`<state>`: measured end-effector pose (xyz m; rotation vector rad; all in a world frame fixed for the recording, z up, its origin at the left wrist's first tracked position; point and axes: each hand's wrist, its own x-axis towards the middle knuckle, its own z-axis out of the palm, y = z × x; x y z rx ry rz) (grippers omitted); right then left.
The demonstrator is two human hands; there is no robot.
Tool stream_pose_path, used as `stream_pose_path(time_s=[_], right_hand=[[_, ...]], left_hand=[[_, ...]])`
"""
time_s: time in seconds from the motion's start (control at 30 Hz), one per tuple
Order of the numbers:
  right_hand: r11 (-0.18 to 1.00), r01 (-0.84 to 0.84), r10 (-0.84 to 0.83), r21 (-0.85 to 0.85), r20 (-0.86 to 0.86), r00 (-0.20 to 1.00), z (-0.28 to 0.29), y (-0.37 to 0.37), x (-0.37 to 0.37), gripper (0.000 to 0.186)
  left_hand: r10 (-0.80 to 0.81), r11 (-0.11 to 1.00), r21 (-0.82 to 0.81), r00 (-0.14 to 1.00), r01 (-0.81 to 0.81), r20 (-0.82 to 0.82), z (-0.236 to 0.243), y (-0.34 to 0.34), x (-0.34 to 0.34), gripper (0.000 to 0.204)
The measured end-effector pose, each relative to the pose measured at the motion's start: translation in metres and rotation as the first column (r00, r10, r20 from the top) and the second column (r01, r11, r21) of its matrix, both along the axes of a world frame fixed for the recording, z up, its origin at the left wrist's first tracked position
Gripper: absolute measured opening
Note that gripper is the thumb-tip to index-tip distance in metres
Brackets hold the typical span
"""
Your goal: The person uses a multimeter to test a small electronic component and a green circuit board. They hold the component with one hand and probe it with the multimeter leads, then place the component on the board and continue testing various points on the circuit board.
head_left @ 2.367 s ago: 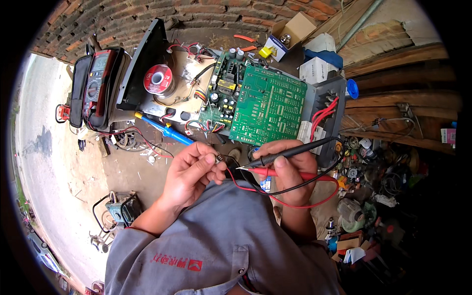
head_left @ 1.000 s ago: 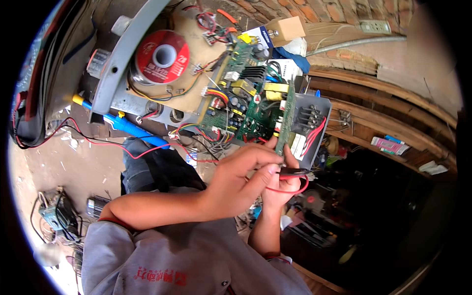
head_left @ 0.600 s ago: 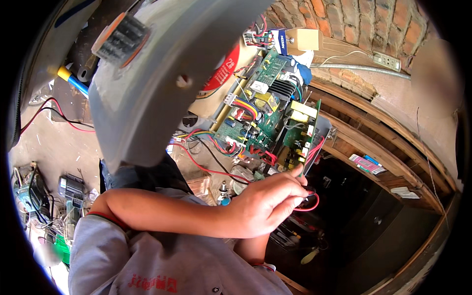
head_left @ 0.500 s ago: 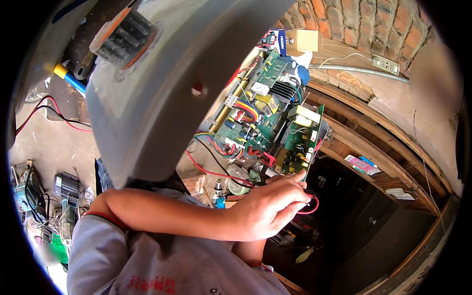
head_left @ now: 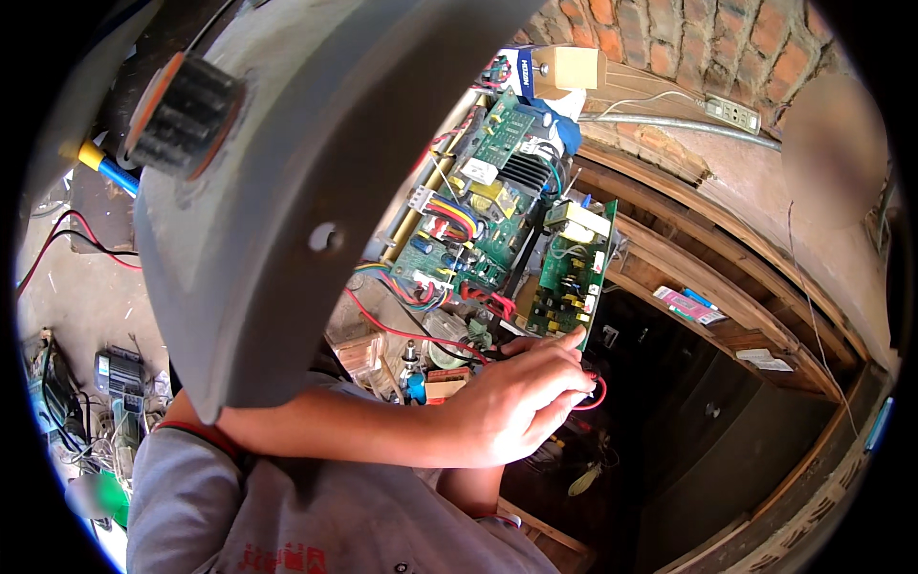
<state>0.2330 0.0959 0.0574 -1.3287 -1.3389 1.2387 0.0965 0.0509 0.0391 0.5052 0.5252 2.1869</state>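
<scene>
The left hand point(head_left: 524, 407) curls its fingers together at the lower edge of a tilted circuit board point(head_left: 573, 279), beside the main board point(head_left: 490, 228); what they pinch is unclear. The right forearm point(head_left: 471, 488) ends behind it, and that hand's grip cannot be told.

The left hand point(head_left: 524, 407) is before a circuit board point(head_left: 571, 277), which stands right of another board point(head_left: 473, 230). A carton point(head_left: 566, 73) sits behind both boards.
</scene>
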Motion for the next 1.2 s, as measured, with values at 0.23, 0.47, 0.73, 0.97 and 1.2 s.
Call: stream_pose_path(time_s=[0.23, 0.47, 0.73, 0.97, 1.2], right_hand=[[0.999, 0.049, -0.05, -0.007, -0.051, 0.997, 0.001, -0.018, 0.003, 0.04], [0.981, -0.084, 0.073, 0.172, 0.072, 0.995, -0.024, -0.003, -0.022, 0.041], [0.793, -0.472, 0.071, 0.384, 0.713, 0.698, -0.035, 0.002, -0.012, 0.033], [0.701, -0.539, 0.047, 0.466, 0.724, 0.688, -0.032, 0.014, -0.015, 0.034], [0.624, -0.552, 0.073, 0.553, 0.663, 0.745, -0.031, 0.024, 0.0, 0.035]], left_hand=[[-0.102, 0.994, 0.041, 0.993, 0.1, 0.061, -0.006, -0.008, -0.006, 0.015], [-0.223, 0.973, -0.065, 0.975, 0.223, 0.009, -0.027, -0.018, -0.017, 0.012], [-0.333, 0.902, -0.148, 0.87, 0.407, 0.365, -0.042, -0.035, -0.037, 0.019], [-0.282, 0.906, -0.248, 0.926, 0.343, 0.251, -0.041, -0.043, -0.044, 0.019], [-0.281, 0.908, -0.29, 0.952, 0.304, 0.116, -0.039, -0.043, -0.039, 0.015]])
